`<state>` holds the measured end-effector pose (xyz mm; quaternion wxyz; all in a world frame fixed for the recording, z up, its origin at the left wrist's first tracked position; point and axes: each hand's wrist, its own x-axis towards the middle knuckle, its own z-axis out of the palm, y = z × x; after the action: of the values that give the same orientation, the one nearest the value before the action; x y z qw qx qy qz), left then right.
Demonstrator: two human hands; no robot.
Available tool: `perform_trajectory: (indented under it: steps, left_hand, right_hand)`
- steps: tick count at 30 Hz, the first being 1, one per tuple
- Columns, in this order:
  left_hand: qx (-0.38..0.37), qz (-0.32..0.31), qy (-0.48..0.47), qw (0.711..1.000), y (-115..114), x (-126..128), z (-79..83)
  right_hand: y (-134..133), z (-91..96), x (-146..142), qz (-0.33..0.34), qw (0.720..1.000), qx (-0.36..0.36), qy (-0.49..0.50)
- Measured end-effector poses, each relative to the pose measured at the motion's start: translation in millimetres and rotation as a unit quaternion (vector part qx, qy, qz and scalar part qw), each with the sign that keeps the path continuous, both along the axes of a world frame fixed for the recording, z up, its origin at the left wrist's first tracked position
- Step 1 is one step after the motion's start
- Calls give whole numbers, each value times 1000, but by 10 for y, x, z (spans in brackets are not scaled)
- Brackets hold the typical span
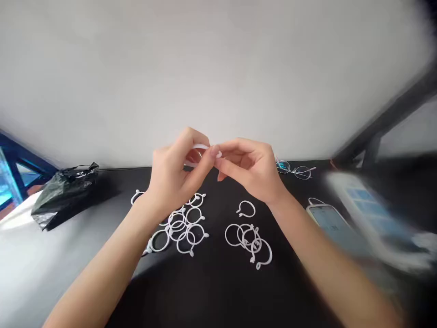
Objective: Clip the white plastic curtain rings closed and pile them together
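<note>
- We see a black counter (pixel 211 291) set against a pale wall, with loose white plastic rings scattered across its middle.
- One pile of rings (pixel 179 225) lies under our left wrist, partly hidden by it; a second pile of rings (pixel 249 241) lies just to its right, well apart from either hand.
- A single ring (pixel 246 209) lies alone just behind the second pile, and another ring (pixel 136 197) peeks out to the left of our left wrist.
- A crumpled black bag (pixel 64 193) sits at the far left, on the edge of the counter.
- A pair of thin-framed glasses (pixel 295 170) rests near the wall, behind our right hand.
- A phone (pixel 329 221) lies flat on the right, and beside it is a blurred white object (pixel 372 214) with blue squares that we cannot make out further.
- Our left hand (pixel 170 175) and our right hand (pixel 251 171) are raised above the counter and meet in the middle, forearms coming in from the bottom corners.
- Both hands pinch one white ring (pixel 200 148) between them: the left thumb and fingers curl narrowly around it, and the right fingertips close on its right end.
- That ring is in the air above the piles, touching nothing but our fingers.
</note>
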<state>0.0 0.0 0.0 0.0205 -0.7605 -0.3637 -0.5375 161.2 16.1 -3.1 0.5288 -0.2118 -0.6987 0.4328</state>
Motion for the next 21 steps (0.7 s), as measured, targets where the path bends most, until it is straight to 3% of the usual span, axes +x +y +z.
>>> perform_trajectory:
  steps: [21]
  left_hand:
    - [-2, -22, 11, 1000, 2, 14, 26]
  right_hand:
    - [-13, -8, 17, 9, 1000, 1, -11]
